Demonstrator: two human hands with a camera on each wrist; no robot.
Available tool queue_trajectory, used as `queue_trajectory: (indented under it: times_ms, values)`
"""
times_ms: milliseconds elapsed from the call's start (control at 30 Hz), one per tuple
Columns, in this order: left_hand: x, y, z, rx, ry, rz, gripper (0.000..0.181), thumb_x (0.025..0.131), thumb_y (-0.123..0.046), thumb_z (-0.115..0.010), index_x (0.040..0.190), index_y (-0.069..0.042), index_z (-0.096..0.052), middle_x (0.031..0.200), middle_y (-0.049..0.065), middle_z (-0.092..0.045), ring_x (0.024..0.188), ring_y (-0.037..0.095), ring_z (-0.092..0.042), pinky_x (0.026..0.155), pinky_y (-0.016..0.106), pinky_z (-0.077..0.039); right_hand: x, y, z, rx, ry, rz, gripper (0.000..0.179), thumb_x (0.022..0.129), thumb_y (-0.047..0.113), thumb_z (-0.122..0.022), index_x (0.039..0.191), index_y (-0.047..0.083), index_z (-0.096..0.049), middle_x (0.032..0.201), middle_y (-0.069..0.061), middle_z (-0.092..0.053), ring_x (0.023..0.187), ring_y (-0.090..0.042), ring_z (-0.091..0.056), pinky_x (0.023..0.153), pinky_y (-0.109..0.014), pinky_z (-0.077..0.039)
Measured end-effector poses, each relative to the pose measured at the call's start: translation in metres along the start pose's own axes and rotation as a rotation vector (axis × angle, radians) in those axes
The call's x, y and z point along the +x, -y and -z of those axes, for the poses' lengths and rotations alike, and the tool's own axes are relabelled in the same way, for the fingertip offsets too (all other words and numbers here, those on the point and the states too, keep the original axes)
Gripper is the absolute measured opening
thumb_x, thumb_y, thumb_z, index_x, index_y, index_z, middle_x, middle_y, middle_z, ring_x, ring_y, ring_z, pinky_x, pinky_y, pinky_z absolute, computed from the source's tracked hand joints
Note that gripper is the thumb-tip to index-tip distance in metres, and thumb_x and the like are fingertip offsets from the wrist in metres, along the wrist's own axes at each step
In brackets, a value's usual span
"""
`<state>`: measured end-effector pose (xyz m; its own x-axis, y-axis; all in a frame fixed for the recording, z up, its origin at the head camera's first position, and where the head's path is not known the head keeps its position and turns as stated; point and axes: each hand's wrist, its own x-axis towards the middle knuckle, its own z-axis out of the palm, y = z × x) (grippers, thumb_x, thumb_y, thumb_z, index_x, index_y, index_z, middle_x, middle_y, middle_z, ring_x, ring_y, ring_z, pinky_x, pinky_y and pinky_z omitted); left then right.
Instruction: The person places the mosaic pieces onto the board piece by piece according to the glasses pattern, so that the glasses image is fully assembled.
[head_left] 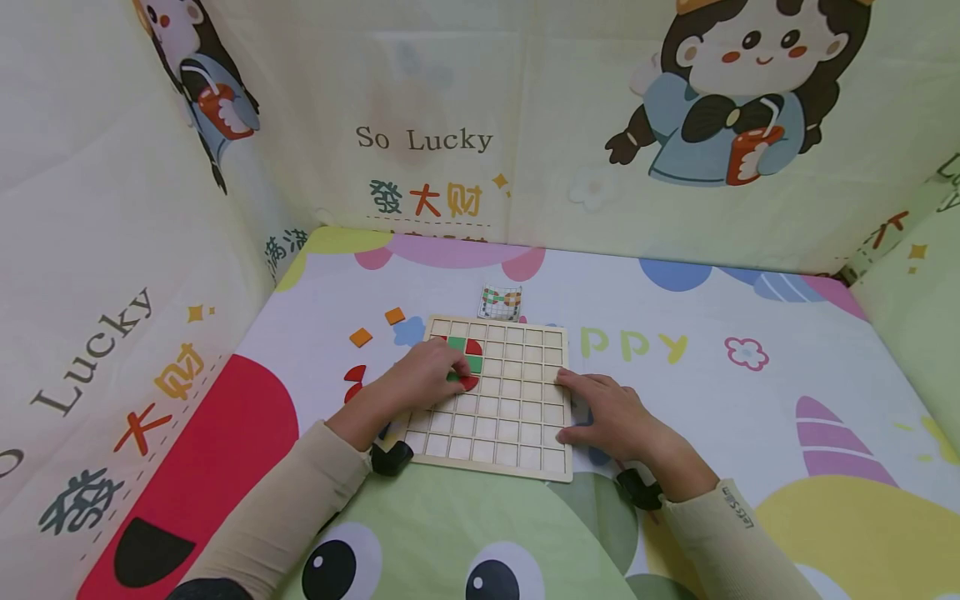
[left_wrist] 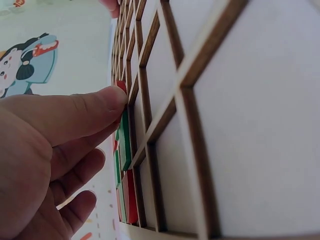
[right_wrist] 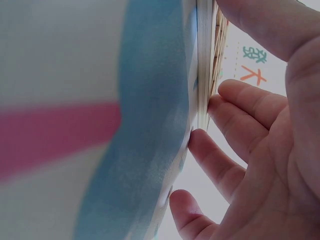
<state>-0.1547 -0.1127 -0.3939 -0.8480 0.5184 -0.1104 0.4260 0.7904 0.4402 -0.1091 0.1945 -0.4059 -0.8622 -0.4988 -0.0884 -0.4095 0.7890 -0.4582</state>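
Note:
A wooden grid board point(head_left: 510, 407) lies on the printed cloth, with several red and green tiles in its upper left cells. My left hand point(head_left: 431, 373) is over these tiles and pinches a red rounded tile point(head_left: 469, 382) between thumb and fingers. In the left wrist view the thumb covers most of that red tile point(left_wrist: 121, 85), and a green tile point(left_wrist: 125, 142) shows just below it. Along the board's right edge, my right hand point(head_left: 611, 412) rests with relaxed, spread fingers; fingertips point(right_wrist: 216, 103) touch the board's side in the right wrist view.
Behind the board lies a small pattern card point(head_left: 500, 304) with a coloured design. Two orange square tiles point(head_left: 361, 337) lie to the left, and red rounded tiles point(head_left: 355, 373) sit near the left forearm. Printed cloth walls point(head_left: 300, 117) enclose the back and sides.

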Motion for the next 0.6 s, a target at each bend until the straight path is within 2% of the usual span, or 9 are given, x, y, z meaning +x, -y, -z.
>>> queue_trajectory:
  times_ms: [267,600]
  values:
    - [0.0008,0.0008,-0.0011,0.003,-0.016,-0.013,0.008,0.087,-0.016,-0.079,0.094,-0.013,-0.076,0.091,-0.005,-0.067,0.096,0.02,-0.053,0.082,0.036,-0.047,0.0,0.0009,0.0001,0.006,-0.002,0.003,0.078,0.084,0.036,-0.081,0.147,0.006,-0.047,0.151,-0.013,-0.046,0.133,-0.042,-0.042,0.091,-0.067,-0.037]
    - [0.0007,0.0018,-0.0022,-0.015,-0.03,0.016,0.008,0.088,-0.016,-0.078,0.096,-0.014,-0.076,0.092,-0.005,-0.064,0.097,0.02,-0.052,0.081,0.035,-0.047,-0.0001,0.0028,0.0019,0.003,0.003,0.002,0.078,0.084,0.037,-0.081,0.147,0.006,-0.047,0.15,-0.013,-0.047,0.133,-0.041,-0.042,0.091,-0.067,-0.037]
